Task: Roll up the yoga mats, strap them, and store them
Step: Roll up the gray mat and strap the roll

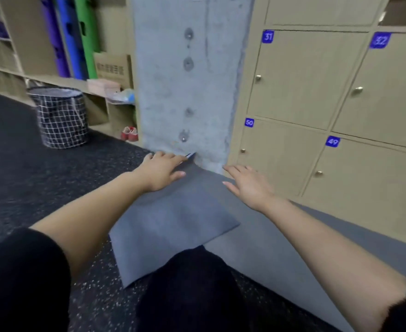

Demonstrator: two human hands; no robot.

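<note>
A checked basket (62, 117) and red shoes (130, 133) stand left of the concrete pillar (185, 68), numbered lockers (304, 80) beyond it.

Gym changing area — numbered lockers (300, 77), upright rolled mats (77, 37)

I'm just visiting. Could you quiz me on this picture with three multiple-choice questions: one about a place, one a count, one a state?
1. Where is the basket? A) left of the pillar B) on a shelf C) inside a locker
2. How many coloured rolls stand upright? A) one B) three C) six
3. The grey mat is: A) rolled and strapped B) spread on the floor C) hung on a wall

Answers: 1 A, it stands on the floor left of the concrete; 2 B, purple, blue and green; 3 B, it lies unrolled, with no strap.
</note>
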